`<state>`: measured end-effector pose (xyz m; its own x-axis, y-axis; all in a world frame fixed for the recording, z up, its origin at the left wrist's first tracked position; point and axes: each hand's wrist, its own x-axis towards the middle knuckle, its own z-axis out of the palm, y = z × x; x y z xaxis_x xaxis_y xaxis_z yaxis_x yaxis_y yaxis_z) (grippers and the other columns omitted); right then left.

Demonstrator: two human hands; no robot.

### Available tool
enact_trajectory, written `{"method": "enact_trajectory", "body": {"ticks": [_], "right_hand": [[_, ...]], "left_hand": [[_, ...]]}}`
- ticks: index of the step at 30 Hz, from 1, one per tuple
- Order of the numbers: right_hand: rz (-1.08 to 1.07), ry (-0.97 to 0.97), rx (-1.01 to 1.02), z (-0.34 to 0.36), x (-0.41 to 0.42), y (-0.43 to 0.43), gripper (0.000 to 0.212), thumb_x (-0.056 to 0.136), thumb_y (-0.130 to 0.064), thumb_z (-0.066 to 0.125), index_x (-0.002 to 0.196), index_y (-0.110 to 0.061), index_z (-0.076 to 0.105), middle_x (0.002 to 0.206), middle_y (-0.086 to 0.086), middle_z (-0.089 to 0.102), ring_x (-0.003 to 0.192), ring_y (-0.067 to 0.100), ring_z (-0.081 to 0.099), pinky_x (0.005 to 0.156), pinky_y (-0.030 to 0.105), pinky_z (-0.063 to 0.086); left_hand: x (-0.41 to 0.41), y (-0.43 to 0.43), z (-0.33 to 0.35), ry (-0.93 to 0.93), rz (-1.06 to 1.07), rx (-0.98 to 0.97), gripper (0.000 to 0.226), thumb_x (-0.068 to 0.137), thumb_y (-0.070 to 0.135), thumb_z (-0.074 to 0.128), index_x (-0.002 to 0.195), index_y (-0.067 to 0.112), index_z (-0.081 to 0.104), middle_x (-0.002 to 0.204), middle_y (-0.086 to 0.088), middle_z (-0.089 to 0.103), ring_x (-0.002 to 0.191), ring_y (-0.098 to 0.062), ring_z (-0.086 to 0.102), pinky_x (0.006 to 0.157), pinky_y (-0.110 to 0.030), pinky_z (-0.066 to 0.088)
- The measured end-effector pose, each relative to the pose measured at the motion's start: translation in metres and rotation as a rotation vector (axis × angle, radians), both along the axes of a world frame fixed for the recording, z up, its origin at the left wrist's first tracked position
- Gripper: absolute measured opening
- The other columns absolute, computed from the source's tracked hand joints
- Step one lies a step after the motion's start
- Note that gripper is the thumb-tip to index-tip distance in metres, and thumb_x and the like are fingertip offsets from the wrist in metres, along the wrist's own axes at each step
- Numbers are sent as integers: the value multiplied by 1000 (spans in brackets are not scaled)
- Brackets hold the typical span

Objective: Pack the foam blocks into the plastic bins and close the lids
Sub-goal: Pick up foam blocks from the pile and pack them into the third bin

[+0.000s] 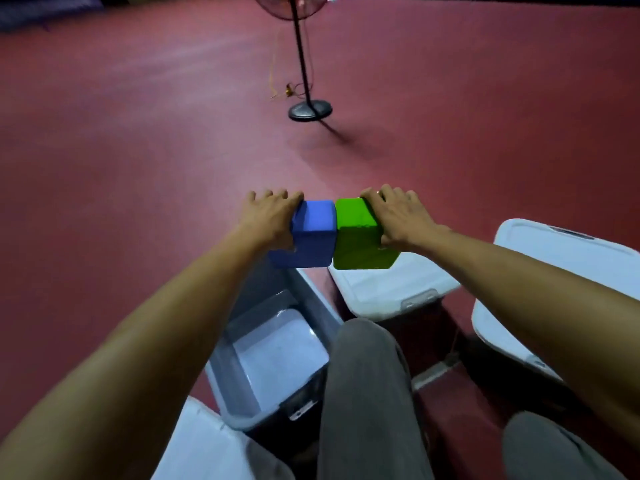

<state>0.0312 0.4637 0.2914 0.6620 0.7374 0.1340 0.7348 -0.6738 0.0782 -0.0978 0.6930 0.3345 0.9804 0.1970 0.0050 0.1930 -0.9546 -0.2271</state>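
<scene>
A blue foam block (311, 233) and a green foam block (360, 237) are pressed side by side in the air, above the far ends of two bins. My left hand (270, 216) grips the blue block's left side. My right hand (398, 216) grips the green block's right side. Below the blue block stands an open clear plastic bin (311, 306) with nothing visible inside. Under the green block lies a bin with its white lid (391, 285) shut.
Another white-lidded bin (554, 251) stands at the right, and a white lid (197, 445) lies at the lower left. My grey-trousered knees (367, 393) are between the bins. A fan stand (310, 110) rises from the red floor ahead.
</scene>
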Motion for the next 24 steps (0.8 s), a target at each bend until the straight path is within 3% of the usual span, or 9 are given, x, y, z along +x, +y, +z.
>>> {"method": "enact_trajectory", "body": {"ticks": [5,11,15,19,24], "right_hand": [[120,-57,-17,-27,-14,85,76,66,-20,71,134,-25,38,115,8,55,106,34,56,95,49,39],[263,-82,-22,-67,-20,172,80,67,-18,69,140,-26,37,118,5,58,110,32,55,92,45,38],[334,-76,-16,-97,-22,223,81,67,-19,68,141,-26,37,122,6,55,111,33,53,91,46,39],[404,-80,-30,-133,-23,260,81,69,-20,70,143,-23,38,129,11,53,113,35,52,89,47,42],[441,-8,-86,-180,-18,300,96,61,-30,83,144,-24,35,130,11,52,117,35,51,94,48,41]], "left_hand": [[-45,66,-36,-22,138,-52,88,58,46,83,133,27,41,123,-2,55,112,-31,54,94,-45,40],[-84,125,-83,-51,310,-83,86,61,46,80,135,28,41,126,-2,55,113,-31,54,86,-42,44],[-98,160,-116,-68,455,-208,87,68,35,81,142,32,35,134,-1,47,121,-29,44,72,-42,47],[-107,188,-150,-74,609,-223,89,70,28,78,144,43,30,142,-3,35,129,-43,35,87,-55,50],[-106,212,-193,-31,681,-199,85,73,29,77,143,41,29,132,-6,42,115,-41,45,87,-54,49]]}}
